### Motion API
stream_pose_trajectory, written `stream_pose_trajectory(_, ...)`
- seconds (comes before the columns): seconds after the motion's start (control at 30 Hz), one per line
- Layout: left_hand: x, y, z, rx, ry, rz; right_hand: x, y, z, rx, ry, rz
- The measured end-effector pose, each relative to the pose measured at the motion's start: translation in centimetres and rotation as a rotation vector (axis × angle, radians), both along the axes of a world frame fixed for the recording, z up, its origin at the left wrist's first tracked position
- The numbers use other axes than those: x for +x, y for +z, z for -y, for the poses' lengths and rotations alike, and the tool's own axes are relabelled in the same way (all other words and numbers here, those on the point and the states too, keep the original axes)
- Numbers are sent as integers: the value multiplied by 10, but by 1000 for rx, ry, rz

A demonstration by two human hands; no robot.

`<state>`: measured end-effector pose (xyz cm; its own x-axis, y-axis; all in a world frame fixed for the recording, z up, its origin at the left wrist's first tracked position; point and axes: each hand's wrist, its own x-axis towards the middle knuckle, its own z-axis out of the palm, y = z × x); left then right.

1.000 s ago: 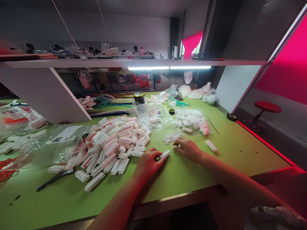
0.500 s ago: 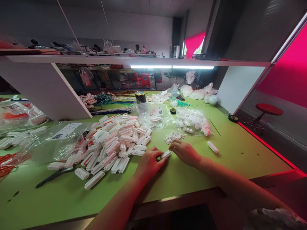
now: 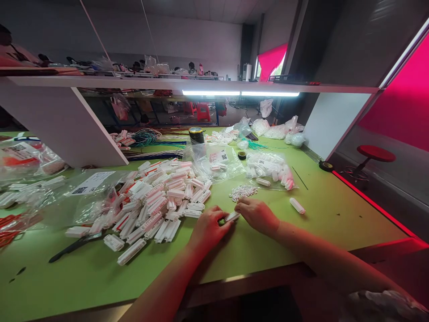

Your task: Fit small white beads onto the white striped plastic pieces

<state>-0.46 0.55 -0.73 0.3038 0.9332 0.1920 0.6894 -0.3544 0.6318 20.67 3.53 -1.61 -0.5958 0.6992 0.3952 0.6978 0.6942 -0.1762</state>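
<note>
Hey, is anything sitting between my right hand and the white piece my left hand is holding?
Nothing visible. Your right hand is at the far end of the white piece in your left hand; the small white parts lie farther back on the green table.

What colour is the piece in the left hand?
White; the piece in the left hand shows best in the head view.

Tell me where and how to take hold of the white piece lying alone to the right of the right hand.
The white piece is probably best pinched at mid-length, across its two long sides, coming from above with the right hand, the nearer one. It is long and narrow, lies aslant on the green table, and nothing crowds either long side.
</note>
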Motion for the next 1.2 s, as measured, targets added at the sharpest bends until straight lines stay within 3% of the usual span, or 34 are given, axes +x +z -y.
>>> stream_pose_trajectory(0.23, 0, -3, -1, 9, 3, 10, -1, 2, 6, 92, 49, 66)
stream_pose_trajectory(0.43, -2, -5, 1, 35, -13, 2, -4, 9, 21, 60, 93, 15)
stream_pose_trajectory(0.6, -2, -10, 0, 47, -5, 2, -4, 0, 17, -39, 122, -105)
stream_pose_trajectory(0.67, -1, -12, -1, 36, -1, 14, 5, -6, 3, -114, 99, -263)
stream_pose_trajectory(0.77, -1, -13, -2, 23, 6, 27, 25, -12, -22, -121, -79, -397)
stream_pose_trajectory(0.83, 0, -13, -3, 23, 15, 29, 36, -15, -36, -117, -165, -356)
stream_pose_trajectory(0.93, 0, -12, -3, 24, 24, 27, 42, -17, -45, -155, -174, -249)
stream_pose_trajectory(1.1, 1, -11, -3, 19, 18, 21, 31, -13, -44, -157, -242, -123)
stream_pose_trajectory(1.2, 2, -11, -2, 27, 24, 8, 26, -8, -40, -131, -217, -150)
